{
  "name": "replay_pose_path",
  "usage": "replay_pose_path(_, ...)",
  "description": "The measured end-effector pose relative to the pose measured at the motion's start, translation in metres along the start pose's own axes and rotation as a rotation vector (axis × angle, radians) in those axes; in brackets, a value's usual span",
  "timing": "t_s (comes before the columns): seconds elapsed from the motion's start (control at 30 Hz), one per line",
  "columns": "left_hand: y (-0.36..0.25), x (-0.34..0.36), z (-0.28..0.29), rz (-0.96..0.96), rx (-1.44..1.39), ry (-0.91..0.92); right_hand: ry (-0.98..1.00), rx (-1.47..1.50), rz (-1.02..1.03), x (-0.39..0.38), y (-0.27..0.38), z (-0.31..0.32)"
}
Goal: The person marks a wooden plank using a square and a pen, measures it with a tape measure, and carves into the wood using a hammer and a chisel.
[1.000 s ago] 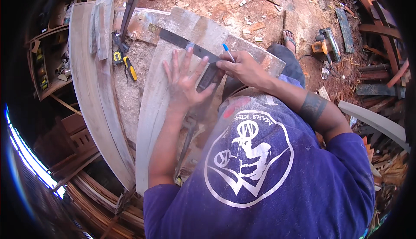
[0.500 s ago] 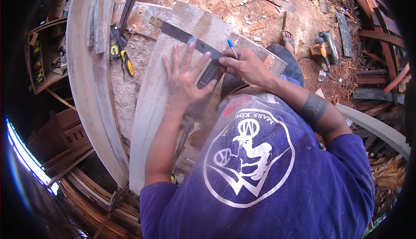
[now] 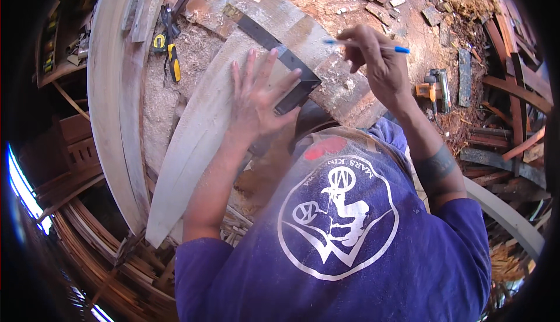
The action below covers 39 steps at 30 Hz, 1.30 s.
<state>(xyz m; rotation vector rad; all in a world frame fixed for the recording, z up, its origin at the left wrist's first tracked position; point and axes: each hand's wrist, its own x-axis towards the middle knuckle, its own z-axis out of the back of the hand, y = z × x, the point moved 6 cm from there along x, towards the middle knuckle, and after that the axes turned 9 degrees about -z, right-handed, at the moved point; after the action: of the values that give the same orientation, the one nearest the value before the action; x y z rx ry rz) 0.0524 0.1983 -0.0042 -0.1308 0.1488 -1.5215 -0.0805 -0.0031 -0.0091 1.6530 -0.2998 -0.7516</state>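
Two hands, two jobs: left hand [image 3: 256, 97] lies flat with fingers spread, reaching onto the dark metal square [image 3: 258, 33] set across the far part of the pale board [image 3: 201, 103]. Right hand [image 3: 379, 68] pinches a pen [image 3: 400, 49], seemingly lifted, right of the square. I'd lean some weight through that left palm so nothing creeps. Can't tell if the short arm's snug, so check. Any stroke should hug the blade.

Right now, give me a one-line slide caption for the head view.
Left hand spread across a pale board and dark L-shaped square, right hand holding a blue-ended pen.
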Motion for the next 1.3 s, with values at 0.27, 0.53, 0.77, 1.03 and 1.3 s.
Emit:
replay_pose_path(0.27, 0.004, 0.001, 0.006, 0.037, -0.026, -0.029, -0.012, -0.333, 0.324, 0.052, 0.03, -0.081)
replay_pose_path(0.53, 0.003, 0.001, 0.01, 0.081, -0.083, -0.012, 0.02, -0.583, 0.322, 0.081, 0.027, -0.111)
replay_pose_path(0.77, 0.005, 0.003, 0.009, 0.084, -0.126, 0.001, -0.013, -0.583, 0.328, 0.087, 0.027, -0.115)
replay_pose_path(1.03, 0.005, 0.004, 0.007, 0.086, -0.159, 0.0, -0.01, -0.638, 0.384, 0.087, 0.039, -0.116)
replay_pose_path(1.3, 0.005, 0.003, 0.006, 0.075, -0.118, -0.045, 0.18, -0.624, 0.417, -0.026, 0.039, -0.049)
